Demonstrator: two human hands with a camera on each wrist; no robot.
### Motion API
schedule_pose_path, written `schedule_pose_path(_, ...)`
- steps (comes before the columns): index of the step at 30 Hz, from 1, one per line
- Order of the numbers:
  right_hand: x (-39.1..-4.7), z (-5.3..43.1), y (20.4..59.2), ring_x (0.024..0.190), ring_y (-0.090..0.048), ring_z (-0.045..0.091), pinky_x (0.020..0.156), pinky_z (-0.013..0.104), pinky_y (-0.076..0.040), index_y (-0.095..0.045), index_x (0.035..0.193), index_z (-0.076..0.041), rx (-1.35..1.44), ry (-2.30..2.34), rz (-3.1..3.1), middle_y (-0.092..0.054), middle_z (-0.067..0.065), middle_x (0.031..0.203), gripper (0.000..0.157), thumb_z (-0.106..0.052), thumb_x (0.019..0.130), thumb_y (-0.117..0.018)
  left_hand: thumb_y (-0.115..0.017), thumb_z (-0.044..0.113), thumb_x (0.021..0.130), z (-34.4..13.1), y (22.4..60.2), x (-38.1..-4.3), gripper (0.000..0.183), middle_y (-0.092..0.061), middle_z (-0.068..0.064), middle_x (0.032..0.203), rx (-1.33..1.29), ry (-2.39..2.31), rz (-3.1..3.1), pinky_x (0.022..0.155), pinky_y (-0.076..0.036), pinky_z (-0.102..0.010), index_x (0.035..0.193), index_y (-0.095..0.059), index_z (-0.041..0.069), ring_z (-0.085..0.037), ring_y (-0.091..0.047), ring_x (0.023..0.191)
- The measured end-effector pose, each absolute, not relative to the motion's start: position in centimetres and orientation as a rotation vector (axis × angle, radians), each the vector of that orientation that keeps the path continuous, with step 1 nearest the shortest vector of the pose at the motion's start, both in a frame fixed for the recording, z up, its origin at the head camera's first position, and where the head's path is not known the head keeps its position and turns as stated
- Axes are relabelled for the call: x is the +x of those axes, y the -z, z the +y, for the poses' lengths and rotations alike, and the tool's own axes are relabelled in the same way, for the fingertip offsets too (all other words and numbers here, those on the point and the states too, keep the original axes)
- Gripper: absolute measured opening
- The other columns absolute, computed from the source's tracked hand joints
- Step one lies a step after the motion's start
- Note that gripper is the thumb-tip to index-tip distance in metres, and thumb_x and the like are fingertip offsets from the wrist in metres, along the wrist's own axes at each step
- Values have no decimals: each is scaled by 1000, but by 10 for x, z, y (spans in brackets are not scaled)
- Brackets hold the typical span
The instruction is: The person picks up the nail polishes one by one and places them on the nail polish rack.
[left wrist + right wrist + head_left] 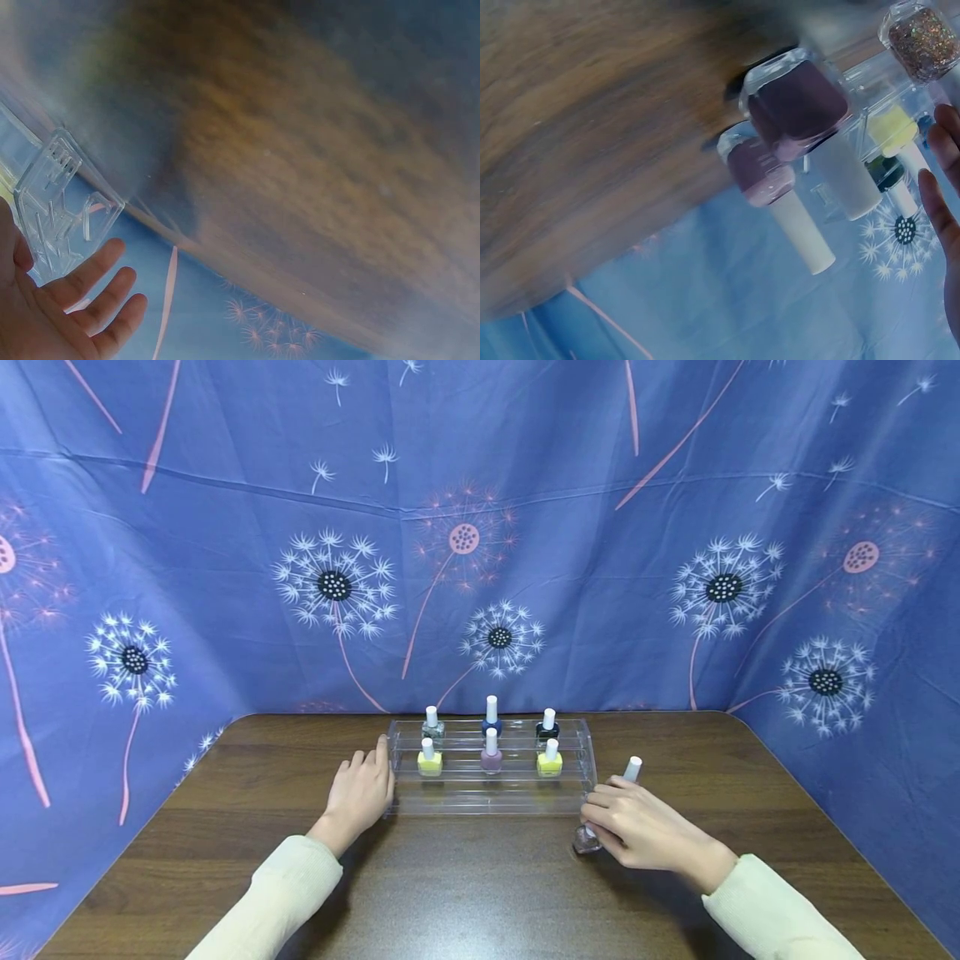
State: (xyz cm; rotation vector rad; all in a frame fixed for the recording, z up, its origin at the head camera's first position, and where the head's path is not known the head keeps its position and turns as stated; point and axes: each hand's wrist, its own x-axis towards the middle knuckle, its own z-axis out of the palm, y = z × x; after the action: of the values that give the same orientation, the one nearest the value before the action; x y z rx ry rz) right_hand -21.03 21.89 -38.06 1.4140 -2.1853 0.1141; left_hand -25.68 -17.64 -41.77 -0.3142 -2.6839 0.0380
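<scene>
A clear tiered rack stands at the back of the table with several nail polish bottles on its steps. My left hand rests against the rack's left end, fingers extended; the left wrist view shows those fingers spread loosely beside the clear side panel. By the rack's front right corner, my right hand pinches a glitter nail polish bottle at its white cap, mostly hidden by the fingers. Past this hand, a dark mauve bottle and a lighter mauve bottle stand on the table.
On the rack are yellow bottles, a lilac bottle, a blue one, a dark one and a greyish one. A blue dandelion-print cloth hangs behind the wooden table.
</scene>
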Motion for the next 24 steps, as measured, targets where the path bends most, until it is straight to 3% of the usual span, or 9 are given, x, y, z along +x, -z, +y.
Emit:
schedule_pose_path(10,-217,204,380,64,-42,5,65,27,-37,-54,73,-18,1428,-100,-2149,-44,-13,67,14,-9,71,-64,-46,21,90,-177,418,-257,51,-65,-13,95,-315,-50,-2692,74,-47,-44,133,-36,-6,-32,-58,93)
schedule_pose_path(24,-224,182,377,69,-48,7,66,27,-40,-57,77,-17,1433,-32,-2142,-52,-11,71,11,-13,74,-67,-49,20,89,-176,417,-255,50,-65,-13,92,-313,-53,-2654,72,-47,-44,131,-39,-5,-32,-58,91)
